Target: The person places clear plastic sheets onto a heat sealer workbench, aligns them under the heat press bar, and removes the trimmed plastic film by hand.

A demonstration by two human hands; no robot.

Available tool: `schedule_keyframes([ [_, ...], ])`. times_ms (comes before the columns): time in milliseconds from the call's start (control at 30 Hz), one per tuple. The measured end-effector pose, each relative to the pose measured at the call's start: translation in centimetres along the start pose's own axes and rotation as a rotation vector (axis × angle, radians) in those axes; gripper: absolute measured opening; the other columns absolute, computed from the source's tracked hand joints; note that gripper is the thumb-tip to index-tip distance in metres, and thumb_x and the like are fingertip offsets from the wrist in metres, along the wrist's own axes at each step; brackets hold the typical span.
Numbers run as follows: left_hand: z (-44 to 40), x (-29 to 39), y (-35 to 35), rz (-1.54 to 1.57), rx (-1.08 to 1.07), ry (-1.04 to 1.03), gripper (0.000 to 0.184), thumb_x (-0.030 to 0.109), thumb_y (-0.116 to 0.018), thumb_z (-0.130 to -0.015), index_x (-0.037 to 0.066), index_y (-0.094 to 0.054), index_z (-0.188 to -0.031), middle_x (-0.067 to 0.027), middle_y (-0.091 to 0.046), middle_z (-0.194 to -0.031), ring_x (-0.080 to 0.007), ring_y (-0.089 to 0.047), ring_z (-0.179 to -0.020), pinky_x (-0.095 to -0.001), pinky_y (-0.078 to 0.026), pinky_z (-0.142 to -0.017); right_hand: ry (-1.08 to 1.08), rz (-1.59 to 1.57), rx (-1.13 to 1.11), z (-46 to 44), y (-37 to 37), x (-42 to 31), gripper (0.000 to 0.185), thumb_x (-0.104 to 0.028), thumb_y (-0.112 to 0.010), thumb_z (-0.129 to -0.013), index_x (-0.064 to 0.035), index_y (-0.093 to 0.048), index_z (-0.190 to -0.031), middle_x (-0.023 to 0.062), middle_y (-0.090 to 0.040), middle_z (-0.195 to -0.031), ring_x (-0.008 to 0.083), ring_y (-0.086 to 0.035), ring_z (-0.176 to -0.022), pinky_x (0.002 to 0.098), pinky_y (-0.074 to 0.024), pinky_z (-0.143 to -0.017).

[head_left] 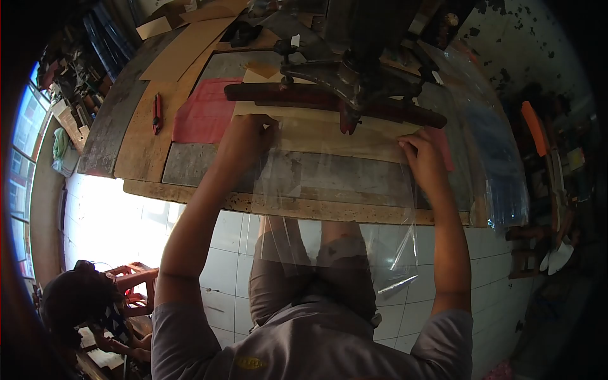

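Observation:
A clear plastic sheet [342, 190] spans the space between my hands and hangs over the front edge of the worktable [190, 193] towards my lap. My left hand [252, 132] pinches its far left corner, fingers closed. At the far right, my right hand [420, 152] grips the sheet between thumb and fingers. Under the sheet's far edge lies a pale yellow board [335, 140]. Just above that board is the long dark bar [304, 96] of a press [354, 69], beyond both hands. A red sheet [201, 113] lies left of my left hand, partly beneath the bar.
A red utility knife [157, 114] lies on the left of the table, near cardboard sheets [183, 54]. Clear plastic sheets [503, 183] drape over the right edge. Another person [76, 304] sits at lower left beside a red stool [136, 282].

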State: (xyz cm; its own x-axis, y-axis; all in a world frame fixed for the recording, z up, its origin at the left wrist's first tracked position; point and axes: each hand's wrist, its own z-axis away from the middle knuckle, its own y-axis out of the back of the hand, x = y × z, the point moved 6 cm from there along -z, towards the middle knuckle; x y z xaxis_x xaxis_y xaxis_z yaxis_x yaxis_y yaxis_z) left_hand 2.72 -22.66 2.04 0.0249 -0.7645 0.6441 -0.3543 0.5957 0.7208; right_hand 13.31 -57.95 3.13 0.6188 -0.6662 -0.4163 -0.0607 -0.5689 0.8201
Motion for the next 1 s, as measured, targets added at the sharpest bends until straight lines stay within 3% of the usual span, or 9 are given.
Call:
schedule_keyframes([
  [100,0.2,0.1,0.1,0.053,-0.07,-0.006,0.028,0.018,-0.068,-0.094,-0.005,-0.072,-0.109,-0.0151,-0.071,-0.076,-0.0163,-0.066,-0.066,-0.034,-0.051,-0.064,-0.04,-0.014,-0.059,0.5,0.5,-0.4,0.018,-0.007,-0.065,-0.096,-0.0047,-0.076,-0.111,0.0124,-0.067,-0.098,0.0295,-0.069,-0.089,0.0384,-0.0535,-0.078],
  [400,-1.0,-0.7,-0.7,0.065,-0.027,-0.095,0.027,0.015,-0.065,-0.095,-0.005,-0.071,-0.111,-0.0186,-0.072,-0.082,-0.0224,-0.068,-0.071,-0.037,-0.053,-0.069,0.02,-0.021,-0.003,-0.2,-0.5,1.6,0.02,-0.009,-0.066,-0.097,-0.0056,-0.076,-0.114,0.0119,-0.069,-0.103,0.0289,-0.069,-0.094,0.0358,-0.0534,-0.082],
  [700,-1.9,0.2,-1.5,0.039,0.041,-0.178,0.022,0.01,-0.066,-0.093,-0.002,-0.072,-0.11,-0.0185,-0.072,-0.091,-0.0252,-0.068,-0.078,-0.0378,-0.053,-0.074,-0.016,0.09,0.04,-1.5,-0.1,2.9,0.017,-0.009,-0.068,-0.095,-0.0062,-0.077,-0.109,0.012,-0.066,-0.092,0.028,-0.067,-0.085,0.0382,-0.0516,-0.076],
  [800,-2.0,1.0,-1.2,0.061,0.002,-0.097,0.022,0.012,-0.067,-0.09,-0.001,-0.074,-0.107,-0.024,-0.072,-0.091,-0.039,-0.071,-0.083,-0.043,-0.054,-0.076,-0.026,0.056,0.068,-1.6,0.0,3.0,0.016,-0.009,-0.069,-0.094,-0.0062,-0.078,-0.108,0.0121,-0.064,-0.09,0.028,-0.066,-0.083,0.0381,-0.0514,-0.074],
  [900,-2.0,0.9,-1.2,0.019,0.086,-0.194,0.022,0.012,-0.067,-0.09,-0.001,-0.074,-0.106,-0.0238,-0.072,-0.089,-0.0387,-0.071,-0.081,-0.0434,-0.054,-0.075,-0.03,0.085,0.069,-1.7,0.2,2.7,0.017,-0.009,-0.07,-0.094,-0.0062,-0.078,-0.108,0.0124,-0.063,-0.089,0.0279,-0.066,-0.082,0.0376,-0.0515,-0.073],
  [1000,-2.0,0.8,-1.3,0.054,0.014,-0.051,0.022,0.012,-0.068,-0.09,0.0,-0.074,-0.107,-0.0237,-0.072,-0.09,-0.0388,-0.07,-0.082,-0.0437,-0.054,-0.075,-0.005,0.068,0.091,-1.7,0.2,2.7,0.016,-0.009,-0.07,-0.094,-0.0058,-0.077,-0.108,0.0127,-0.063,-0.089,0.0285,-0.065,-0.081,0.0388,-0.0511,-0.073],
])
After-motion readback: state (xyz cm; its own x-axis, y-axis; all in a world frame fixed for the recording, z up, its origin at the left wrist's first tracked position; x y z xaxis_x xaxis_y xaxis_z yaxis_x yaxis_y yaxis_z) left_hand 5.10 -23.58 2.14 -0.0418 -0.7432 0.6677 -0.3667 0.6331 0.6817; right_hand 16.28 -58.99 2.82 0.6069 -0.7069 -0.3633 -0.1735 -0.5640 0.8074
